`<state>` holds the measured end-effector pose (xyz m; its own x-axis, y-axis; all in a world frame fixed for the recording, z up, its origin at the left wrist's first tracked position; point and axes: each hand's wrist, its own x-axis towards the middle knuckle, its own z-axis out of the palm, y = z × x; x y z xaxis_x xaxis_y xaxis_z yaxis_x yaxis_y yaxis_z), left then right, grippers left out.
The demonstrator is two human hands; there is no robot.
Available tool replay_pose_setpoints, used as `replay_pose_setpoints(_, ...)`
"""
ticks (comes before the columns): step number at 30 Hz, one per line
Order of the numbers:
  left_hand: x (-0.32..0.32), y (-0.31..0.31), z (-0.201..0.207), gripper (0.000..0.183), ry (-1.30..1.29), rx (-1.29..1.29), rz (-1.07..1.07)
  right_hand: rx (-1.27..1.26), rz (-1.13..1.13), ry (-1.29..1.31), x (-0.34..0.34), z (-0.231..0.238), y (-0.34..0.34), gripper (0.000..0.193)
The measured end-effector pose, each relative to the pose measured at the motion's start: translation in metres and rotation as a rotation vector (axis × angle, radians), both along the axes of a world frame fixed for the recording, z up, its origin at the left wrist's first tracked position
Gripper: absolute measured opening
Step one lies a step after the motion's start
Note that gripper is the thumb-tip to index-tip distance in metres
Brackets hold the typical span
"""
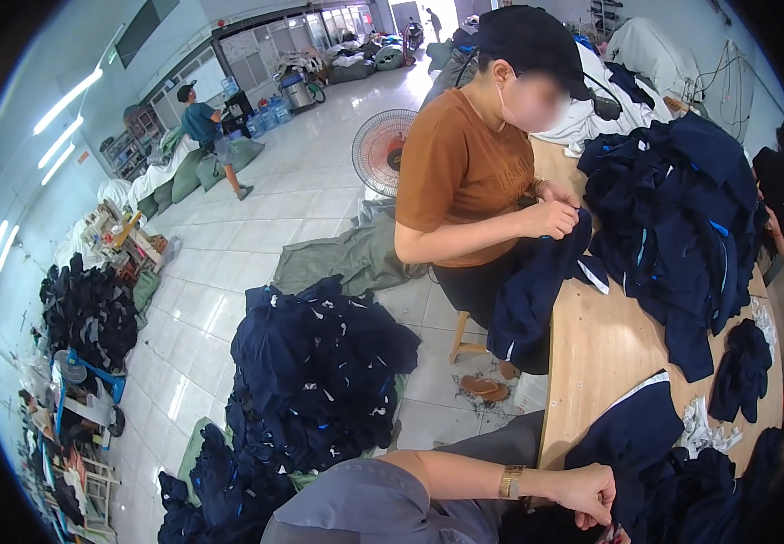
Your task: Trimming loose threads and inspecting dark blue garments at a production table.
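My left hand (pixel 589 495), with a gold watch (pixel 511 481) on its wrist, is near the lower edge of the view. Its fingers are curled downward and pressed together over dark cloth; what they pinch is too small or hidden to name. Beside that hand a navy garment (pixel 632 426) with a white edge lies on the wooden table (pixel 582 349). More navy cloth (pixel 696 494) is bunched to its right. My right hand is not clearly seen; just a small reddish and skin-coloured sliver shows at the bottom edge below my left fingers.
Across the table corner, a person in a brown shirt (pixel 464 172) handles a navy garment (pixel 537 290). A large navy garment heap (pixel 673 208) covers the far table. White scraps (pixel 705 433) lie nearer. Another garment pile (pixel 319 363) and a fan (pixel 384 152) stand on the floor.
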<state>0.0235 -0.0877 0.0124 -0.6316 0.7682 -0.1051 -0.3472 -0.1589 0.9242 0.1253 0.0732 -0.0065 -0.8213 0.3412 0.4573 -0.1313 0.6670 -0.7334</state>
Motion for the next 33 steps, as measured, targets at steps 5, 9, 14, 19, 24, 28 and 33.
replay_pose_setpoints(5, -0.008, -0.014, 0.015, 0.016, -0.080, 0.131, -0.084, 0.026, -0.155, 0.066, -0.001, 0.014, 0.008, 0.012)
replay_pose_setpoints(9, -0.032, -0.034, 0.002, 0.026, 0.307, -0.072, 0.426, -0.107, -0.242, 0.112, 0.000, 0.017, 0.018, 0.015)
replay_pose_setpoints(14, 0.007, 0.001, 0.004, 0.061, 1.299, -0.277, 0.514, -0.108, -0.177, 0.084, -0.005, 0.032, -0.001, 0.016)
replay_pose_setpoints(19, 0.011, 0.022, -0.010, 0.039, 0.781, 0.024, 0.248, -0.080, -0.112, -0.167, 0.004, 0.051, -0.002, 0.011)
replay_pose_setpoints(24, -0.011, 0.012, -0.008, 0.040, 0.629, 0.105, -0.074, -0.235, 0.099, -0.337, 0.012, 0.052, 0.018, 0.010)
replay_pose_setpoints(28, -0.013, 0.002, 0.004, 0.039, 0.682, -0.013, -0.105, -0.484, 0.175, -0.238, 0.023, 0.041, 0.025, 0.019)
replay_pose_setpoints(33, -0.018, -0.004, -0.007, 0.043, 0.910, -0.204, -0.256, -0.565, 0.069, -0.177, 0.029, 0.044, 0.048, 0.027)
